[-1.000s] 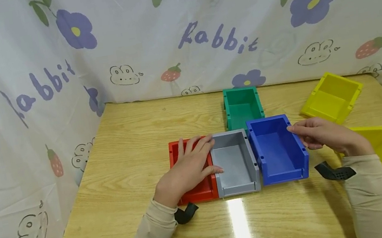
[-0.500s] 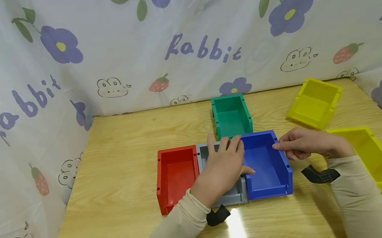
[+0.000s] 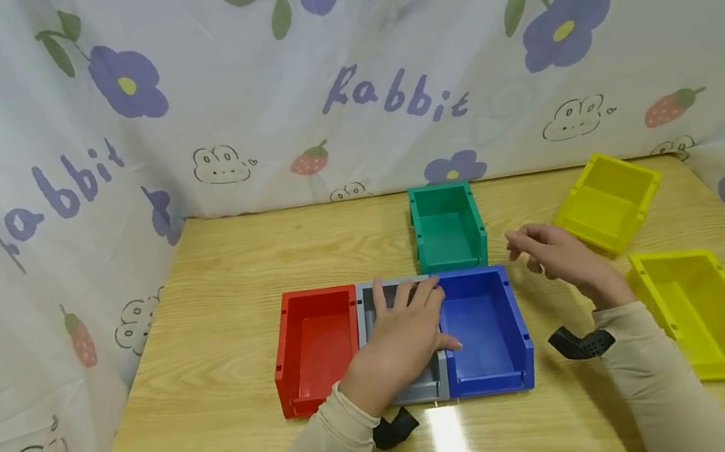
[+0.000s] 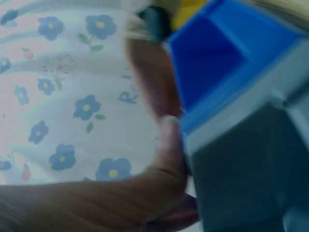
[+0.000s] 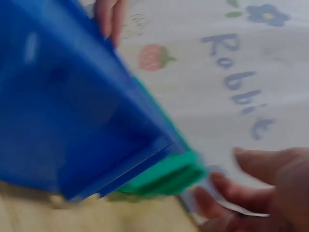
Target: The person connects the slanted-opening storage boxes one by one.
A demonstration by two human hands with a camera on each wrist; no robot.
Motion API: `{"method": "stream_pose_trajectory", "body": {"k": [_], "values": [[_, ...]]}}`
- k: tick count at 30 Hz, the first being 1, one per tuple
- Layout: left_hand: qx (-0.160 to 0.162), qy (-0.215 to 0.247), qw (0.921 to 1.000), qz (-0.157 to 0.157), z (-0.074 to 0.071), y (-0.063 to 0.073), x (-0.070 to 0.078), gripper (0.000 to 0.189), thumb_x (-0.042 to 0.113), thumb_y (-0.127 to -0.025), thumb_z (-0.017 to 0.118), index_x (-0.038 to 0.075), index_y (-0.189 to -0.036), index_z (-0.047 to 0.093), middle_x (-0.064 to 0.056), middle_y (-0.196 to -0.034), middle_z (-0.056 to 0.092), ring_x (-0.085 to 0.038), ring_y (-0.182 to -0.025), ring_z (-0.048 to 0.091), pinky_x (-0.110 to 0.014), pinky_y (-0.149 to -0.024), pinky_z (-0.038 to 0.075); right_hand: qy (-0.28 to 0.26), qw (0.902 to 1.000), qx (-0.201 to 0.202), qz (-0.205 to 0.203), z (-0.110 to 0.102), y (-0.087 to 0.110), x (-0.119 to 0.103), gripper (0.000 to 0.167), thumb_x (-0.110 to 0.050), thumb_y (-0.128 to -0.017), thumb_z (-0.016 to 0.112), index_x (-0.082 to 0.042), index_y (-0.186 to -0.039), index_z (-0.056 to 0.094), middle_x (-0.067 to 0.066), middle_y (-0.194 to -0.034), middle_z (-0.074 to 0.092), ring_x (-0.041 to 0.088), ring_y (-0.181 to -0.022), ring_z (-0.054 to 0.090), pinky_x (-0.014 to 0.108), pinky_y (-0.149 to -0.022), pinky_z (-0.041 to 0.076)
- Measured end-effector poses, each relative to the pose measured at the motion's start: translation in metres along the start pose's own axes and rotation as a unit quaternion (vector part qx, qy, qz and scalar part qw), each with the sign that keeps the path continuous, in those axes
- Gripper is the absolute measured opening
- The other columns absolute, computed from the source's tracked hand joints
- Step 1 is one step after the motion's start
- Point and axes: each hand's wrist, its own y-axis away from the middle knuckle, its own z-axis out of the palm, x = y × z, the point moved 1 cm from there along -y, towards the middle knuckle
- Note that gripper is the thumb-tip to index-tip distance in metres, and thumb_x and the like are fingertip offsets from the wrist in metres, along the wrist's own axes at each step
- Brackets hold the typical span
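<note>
A red bin (image 3: 321, 349), a grey bin (image 3: 425, 387) and a blue bin (image 3: 482, 330) stand side by side on the table. My left hand (image 3: 399, 340) lies across the grey bin, fingers spread, with fingertips at the seam between grey and blue. Its thumb reaches over onto the blue side. In the left wrist view a digit (image 4: 169, 137) touches the rims at the blue-grey corner. My right hand (image 3: 558, 257) hovers right of the blue bin, fingers loosely bent, touching nothing; its thumb and fingers (image 5: 263, 159) are apart in the right wrist view.
Behind the blue bin stands a green bin (image 3: 447, 232). One yellow bin (image 3: 607, 205) sits at the back right, and a larger yellow bin (image 3: 702, 317) stands beside my right forearm. A patterned curtain (image 3: 284, 103) hangs along the table's back edge.
The blue bin came against the grey one. My left hand moved from red and grey to the grey-blue seam. My right hand released the blue bin's rim; the row shifted slightly left.
</note>
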Motion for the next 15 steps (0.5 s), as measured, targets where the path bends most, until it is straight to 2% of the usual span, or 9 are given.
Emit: {"method": "stream_pose_trajectory", "body": {"k": [1, 3, 6, 9, 12, 15], "values": [[0.001, 0.004, 1.0, 0.001, -0.001, 0.003, -0.002, 0.07, 0.053, -0.094, 0.069, 0.013, -0.149, 0.054, -0.005, -0.166, 0.041, -0.031, -0.151, 0.037, -0.073, -0.126, 0.011, -0.013, 0.9996, 0.023, 0.0, 0.004, -0.005, 0.003, 0.054, -0.047, -0.111, 0.043, 0.003, -0.125, 0.06, 0.016, -0.114, 0.062, 0.015, -0.072, 0.05, 0.026, -0.057, 0.039], [0.003, 0.011, 0.9999, 0.003, -0.001, 0.007, -0.004, 0.067, 0.052, -0.093, 0.07, 0.012, -0.145, 0.056, -0.005, -0.164, 0.043, -0.032, -0.149, 0.039, -0.074, -0.125, 0.011, -0.036, 0.9984, 0.044, 0.001, 0.012, -0.014, 0.007, 0.057, -0.05, -0.11, 0.045, 0.001, -0.135, 0.055, 0.017, -0.123, 0.057, 0.018, -0.078, 0.051, 0.027, -0.061, 0.039], [0.005, 0.028, 0.9996, 0.002, -0.001, 0.011, -0.007, 0.066, 0.05, -0.091, 0.072, 0.012, -0.143, 0.057, -0.005, -0.163, 0.045, -0.032, -0.147, 0.04, -0.075, -0.125, 0.01, -0.04, 0.998, 0.049, 0.002, 0.022, -0.023, 0.01, 0.061, -0.052, -0.107, 0.051, -0.003, -0.144, 0.052, 0.018, -0.132, 0.054, 0.023, -0.087, 0.053, 0.028, -0.067, 0.043], [0.004, 0.04, 0.9992, 0.002, 0.0, 0.013, -0.009, 0.073, 0.05, -0.091, 0.072, 0.01, -0.15, 0.053, -0.006, -0.164, 0.044, -0.033, -0.148, 0.039, -0.075, -0.125, 0.009, -0.018, 0.9987, 0.048, 0.0, 0.025, -0.028, 0.01, 0.06, -0.051, -0.105, 0.057, -0.004, -0.143, 0.053, 0.02, -0.14, 0.054, 0.028, -0.1, 0.057, 0.03, -0.074, 0.048], [0.009, 0.038, 0.9992, -0.003, -0.001, 0.013, -0.01, 0.081, 0.051, -0.092, 0.071, 0.01, -0.157, 0.047, -0.006, -0.164, 0.042, -0.033, -0.147, 0.039, -0.075, -0.125, 0.01, 0.005, 0.9984, 0.056, 0.006, 0.016, -0.027, 0.009, 0.054, -0.043, -0.105, 0.059, -0.001, -0.138, 0.055, 0.023, -0.142, 0.054, 0.032, -0.106, 0.057, 0.031, -0.077, 0.05], [0.01, 0.031, 0.9994, -0.011, -0.004, 0.012, -0.011, 0.084, 0.053, -0.092, 0.071, 0.011, -0.159, 0.044, -0.006, -0.165, 0.041, -0.033, -0.148, 0.039, -0.074, -0.125, 0.011, 0.055, 0.9963, 0.059, 0.029, -0.005, -0.016, 0.006, 0.046, -0.034, -0.106, 0.055, 0.005, -0.13, 0.052, 0.026, -0.13, 0.055, 0.032, -0.103, 0.054, 0.031, -0.076, 0.047]]}}
